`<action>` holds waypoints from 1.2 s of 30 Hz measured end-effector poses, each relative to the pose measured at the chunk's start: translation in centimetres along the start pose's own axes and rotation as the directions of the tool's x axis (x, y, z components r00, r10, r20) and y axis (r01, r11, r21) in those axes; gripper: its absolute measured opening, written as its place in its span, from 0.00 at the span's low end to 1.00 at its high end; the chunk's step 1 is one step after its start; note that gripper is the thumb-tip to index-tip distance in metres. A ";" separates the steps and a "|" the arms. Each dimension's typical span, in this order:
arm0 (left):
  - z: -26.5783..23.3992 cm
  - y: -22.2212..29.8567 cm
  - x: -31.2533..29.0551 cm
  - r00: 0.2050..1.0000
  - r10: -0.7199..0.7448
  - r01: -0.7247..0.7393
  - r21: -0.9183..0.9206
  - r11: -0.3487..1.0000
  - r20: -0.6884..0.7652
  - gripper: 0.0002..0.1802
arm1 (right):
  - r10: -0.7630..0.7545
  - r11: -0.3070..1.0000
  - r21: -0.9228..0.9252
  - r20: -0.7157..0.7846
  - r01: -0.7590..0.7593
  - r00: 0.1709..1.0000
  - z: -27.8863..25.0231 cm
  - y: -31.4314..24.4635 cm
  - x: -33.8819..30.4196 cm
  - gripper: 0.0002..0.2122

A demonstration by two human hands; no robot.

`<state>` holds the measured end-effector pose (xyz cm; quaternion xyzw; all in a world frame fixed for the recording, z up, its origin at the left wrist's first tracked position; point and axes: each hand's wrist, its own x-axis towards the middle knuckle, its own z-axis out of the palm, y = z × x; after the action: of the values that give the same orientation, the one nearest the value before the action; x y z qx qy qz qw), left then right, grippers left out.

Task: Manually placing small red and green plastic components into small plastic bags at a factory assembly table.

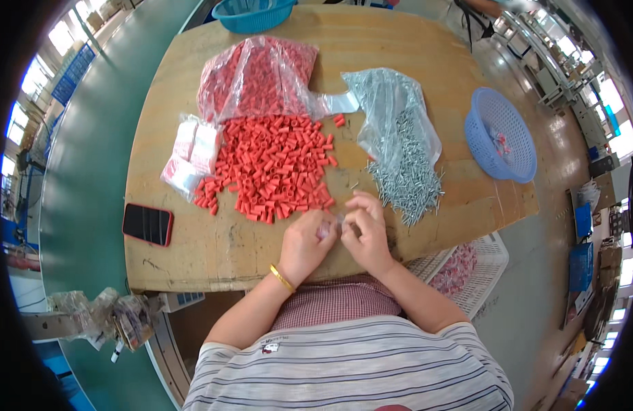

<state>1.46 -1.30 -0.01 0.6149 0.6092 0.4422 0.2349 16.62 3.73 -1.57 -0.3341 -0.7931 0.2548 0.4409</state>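
Note:
Near the front edge of the table (200, 264), my two hands meet over a small clear plastic bag (324, 230). My left hand (305, 241) is curled around it, and a bit of the bag shows by the thumb. Fingers bent, my right hand (368, 236) pinches at the side of the bag; its contents are too small to make out. Just beyond my left hand lies a heap of short red plastic tubes (275, 168). Silvery screws (409, 192) spill from a clear bag (385, 92) beyond my right hand.
A large clear bag of red tubes (258, 75) stands behind the heap. Packs of small bags (193, 147) and a phone (148, 224) lie left. A blue basket (501, 135) sits at the right edge, a teal basket (253, 15) at the far edge. A white crate (493, 264) stands below.

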 end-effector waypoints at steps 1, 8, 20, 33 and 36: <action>-0.1 -0.3 0.1 1.000 -0.014 0.014 0.001 1.000 0.002 0.05 | 0.008 1.000 0.007 0.009 -0.008 1.000 0.0 0.2 -0.1 0.05; -0.1 -1.3 -0.1 0.989 -0.139 0.147 -0.217 0.965 0.051 0.05 | 0.078 0.996 0.040 -0.019 -0.078 0.997 0.2 0.1 -0.4 0.05; 0.1 -0.4 -0.4 0.997 -0.074 0.076 -0.082 0.994 0.023 0.06 | -0.005 0.993 -0.114 0.013 0.007 1.000 0.6 0.0 -0.4 0.05; 0.4 -0.3 -0.4 0.996 -0.095 0.094 -0.046 0.994 0.001 0.07 | -0.060 0.987 -0.151 0.023 0.062 0.998 0.6 -0.4 -0.2 0.05; 0.1 -0.3 -0.2 0.994 -0.111 0.111 -0.085 0.990 0.007 0.07 | 0.008 0.993 -0.121 -0.003 -0.008 1.000 0.8 0.2 -0.3 0.05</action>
<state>1.45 -1.44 -0.40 0.5699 0.6229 0.4532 0.2859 16.07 3.55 -2.27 -0.3636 -0.8052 0.2077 0.4200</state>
